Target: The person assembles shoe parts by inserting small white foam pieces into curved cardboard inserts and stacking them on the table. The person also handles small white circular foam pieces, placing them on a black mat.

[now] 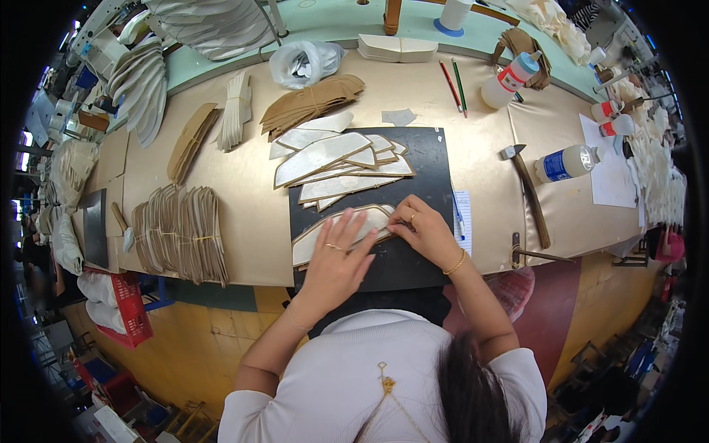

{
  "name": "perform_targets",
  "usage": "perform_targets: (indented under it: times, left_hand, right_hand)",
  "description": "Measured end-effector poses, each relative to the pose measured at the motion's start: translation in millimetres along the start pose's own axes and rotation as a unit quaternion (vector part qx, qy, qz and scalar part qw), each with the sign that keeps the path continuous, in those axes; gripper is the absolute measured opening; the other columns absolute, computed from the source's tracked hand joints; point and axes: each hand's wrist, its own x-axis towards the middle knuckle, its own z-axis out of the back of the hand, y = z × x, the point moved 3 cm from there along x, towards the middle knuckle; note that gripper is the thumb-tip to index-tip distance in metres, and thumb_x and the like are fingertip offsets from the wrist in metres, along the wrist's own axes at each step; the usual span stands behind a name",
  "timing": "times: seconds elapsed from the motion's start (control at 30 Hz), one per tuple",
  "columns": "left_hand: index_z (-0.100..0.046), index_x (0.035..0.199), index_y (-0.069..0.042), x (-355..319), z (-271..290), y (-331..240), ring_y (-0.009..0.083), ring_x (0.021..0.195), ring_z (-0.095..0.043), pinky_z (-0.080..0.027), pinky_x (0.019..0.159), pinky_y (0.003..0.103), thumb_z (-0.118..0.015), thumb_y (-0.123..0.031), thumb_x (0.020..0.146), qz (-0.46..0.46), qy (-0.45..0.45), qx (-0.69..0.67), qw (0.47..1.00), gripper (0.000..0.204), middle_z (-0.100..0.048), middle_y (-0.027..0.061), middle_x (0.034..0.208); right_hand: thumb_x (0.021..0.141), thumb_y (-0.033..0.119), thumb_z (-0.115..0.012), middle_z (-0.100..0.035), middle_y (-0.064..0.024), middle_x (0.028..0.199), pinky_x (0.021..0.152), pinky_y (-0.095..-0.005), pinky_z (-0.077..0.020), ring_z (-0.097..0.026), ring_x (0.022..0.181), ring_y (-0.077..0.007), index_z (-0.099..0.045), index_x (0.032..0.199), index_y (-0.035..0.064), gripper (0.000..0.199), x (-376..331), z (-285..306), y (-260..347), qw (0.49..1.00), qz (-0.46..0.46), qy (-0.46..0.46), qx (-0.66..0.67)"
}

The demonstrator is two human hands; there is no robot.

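Observation:
A curved white panel with a tan border (306, 245) lies near the front of a black board (425, 170). Spread flat on top of it is my left hand (336, 255), fingers apart. My right hand (421, 229) pinches the panel's right end between thumb and fingers. Beyond both hands, several similar white panels with tan edges (325, 159) lie in an overlapping heap on the board.
Tied bundles of tan pieces (181, 232) stand at left, with another brown stack (314, 103) behind the board. To the right lie a hammer (533, 196), a clear bottle (565, 164), a white bottle (509, 80), two pencils (456, 87) and a pen on a notepad (463, 221).

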Motion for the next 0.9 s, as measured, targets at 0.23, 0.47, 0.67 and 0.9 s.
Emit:
perform_targets:
  times: [0.23, 0.47, 0.67, 0.9]
  left_hand:
    - [-0.057, 0.128, -0.009, 0, -25, -3, 0.0295, 0.136, -0.036, -0.024, 0.112, 0.054, -0.069, -0.019, 0.083, -0.022, 0.056, 0.02, 0.998, 0.048, -0.045, 0.0105, 0.142]
    - [-0.058, 0.127, -0.01, -3, -29, -2, 0.0303, 0.137, -0.035, -0.021, 0.112, 0.055, -0.069, -0.017, 0.082, -0.012, 0.052, 0.013, 0.998, 0.047, -0.044, 0.0104, 0.143]
    - [-0.058, 0.126, -0.01, -2, -30, -3, 0.0299, 0.137, -0.035, -0.021, 0.113, 0.055, -0.069, -0.016, 0.082, -0.014, 0.047, 0.011, 0.999, 0.046, -0.045, 0.0102, 0.143]
    - [-0.06, 0.123, -0.011, -2, -29, -1, 0.0297, 0.137, -0.035, -0.021, 0.112, 0.055, -0.068, -0.016, 0.082, -0.001, 0.044, -0.008, 0.999, 0.042, -0.044, 0.01, 0.143]
  right_hand:
    - [0.081, 0.006, -0.07, -0.055, -0.0086, 0.086, 0.065, -0.0321, -0.0498, -0.061, 0.074, -0.0239, -0.061, 0.088, 0.0033, 0.012, 3, 3, -1, 0.999, -0.022, -0.018, 0.036]
    - [0.082, 0.01, -0.07, -0.055, -0.0092, 0.083, 0.066, -0.0337, -0.0491, -0.061, 0.074, -0.0259, -0.061, 0.087, 0.0036, 0.012, 15, 0, -5, 0.999, -0.022, 0.021, 0.03]
    - [0.085, 0.012, -0.067, -0.056, -0.0102, 0.087, 0.066, -0.0363, -0.0484, -0.061, 0.073, -0.0284, -0.06, 0.086, 0.0028, 0.012, 22, -1, -10, 0.997, -0.008, 0.06, -0.04]
    - [0.088, 0.011, -0.064, -0.053, -0.0103, 0.085, 0.066, -0.0332, -0.0474, -0.057, 0.073, -0.026, -0.059, 0.088, 0.0014, 0.011, 3, 17, 3, 0.996, -0.047, 0.063, 0.037]
